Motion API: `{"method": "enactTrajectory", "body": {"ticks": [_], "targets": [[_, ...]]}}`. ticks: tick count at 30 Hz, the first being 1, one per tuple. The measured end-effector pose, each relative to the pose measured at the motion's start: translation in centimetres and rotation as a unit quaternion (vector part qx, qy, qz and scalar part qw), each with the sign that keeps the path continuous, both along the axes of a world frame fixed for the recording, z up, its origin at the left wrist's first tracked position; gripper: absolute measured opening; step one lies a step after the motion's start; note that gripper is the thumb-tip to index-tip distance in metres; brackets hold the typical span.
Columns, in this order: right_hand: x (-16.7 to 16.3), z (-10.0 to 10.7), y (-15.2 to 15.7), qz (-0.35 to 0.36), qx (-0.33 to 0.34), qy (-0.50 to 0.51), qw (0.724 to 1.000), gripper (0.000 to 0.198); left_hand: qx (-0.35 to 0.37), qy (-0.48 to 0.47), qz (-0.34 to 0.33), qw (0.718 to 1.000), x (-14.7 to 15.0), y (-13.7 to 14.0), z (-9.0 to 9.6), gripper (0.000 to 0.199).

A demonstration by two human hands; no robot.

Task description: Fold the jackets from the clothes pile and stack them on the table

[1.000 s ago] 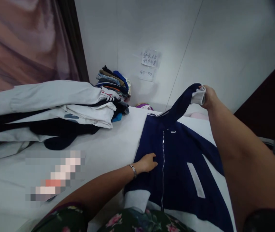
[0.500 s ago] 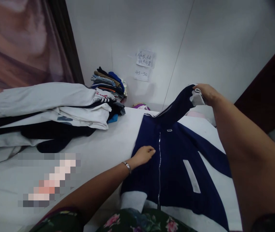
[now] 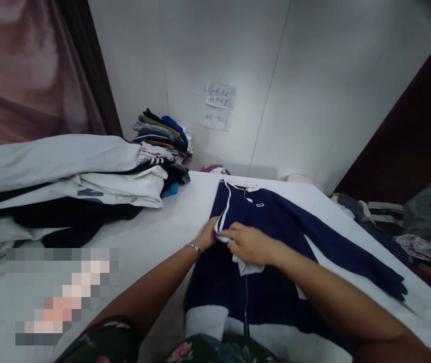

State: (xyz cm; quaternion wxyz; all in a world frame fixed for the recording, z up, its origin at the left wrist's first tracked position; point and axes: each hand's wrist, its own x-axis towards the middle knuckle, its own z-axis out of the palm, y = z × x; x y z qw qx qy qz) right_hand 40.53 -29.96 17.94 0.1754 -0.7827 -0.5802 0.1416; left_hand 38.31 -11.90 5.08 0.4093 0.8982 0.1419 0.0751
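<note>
A navy zip-up jacket (image 3: 215, 282) with white trim and a white hem lies front up before me. One of its sleeves is folded down over the chest, with white piping along its edge. My right hand (image 3: 251, 244) is closed on that sleeve near its white cuff, which hangs below the fingers. Beside it, my left hand (image 3: 208, 233) rests at the jacket's side edge. Its fingers go behind the folded sleeve and are hidden. The other sleeve stretches out to the right across the white table (image 3: 173, 227).
On the left lies a heap of white and black garments (image 3: 120, 186). Behind it rises a stack of folded clothes (image 3: 162, 133). Handwritten paper signs (image 3: 218, 96) are on the wall. More clothes (image 3: 385, 217) lie beyond the table's right edge. A pixelated patch covers the lower left.
My right hand has brought the raised sleeve down and left, over the jacket's chest. My left hand has shifted slightly up and left, to the sleeve's fold. The view has turned a little right.
</note>
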Motion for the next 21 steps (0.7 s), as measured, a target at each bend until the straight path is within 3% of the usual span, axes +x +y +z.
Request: {"method": "enactTrajectory", "body": {"ticks": [2, 4, 11, 14, 17, 21], "targets": [[-1.7, -3.1, -0.1, 0.006, -0.044, -0.001, 0.999, 0.043, -0.014, -0.016, 0.051, 0.998, -0.5, 1.5, 0.2, 0.032], [-2.5, -4.6, 0.0, -0.01, -0.05, -0.002, 0.999, 0.043, -0.033, -0.022, 0.096, 0.995, -0.8, 2.5, 0.4, 0.035], [-4.4, -5.3, 1.0, -0.028, -0.02, 0.007, 0.999, 0.038, -0.07, -0.015, 0.135, 0.988, 0.2, 2.1, 1.4, 0.035], [-5.0, -6.4, 0.5, -0.009, -0.016, 0.008, 1.0, 0.041, -0.035, -0.03, 0.147, 0.988, -0.3, 1.4, 1.6, 0.037], [-5.5, -7.6, -0.2, 0.002, -0.059, -0.01, 0.998, 0.049, 0.014, -0.009, 0.148, 0.989, -1.4, 0.8, 1.1, 0.038], [-5.7, -7.6, -0.6, 0.019, -0.073, -0.02, 0.997, 0.054, 0.074, 0.029, 0.144, 0.986, -2.6, 0.5, 0.4, 0.041]]}}
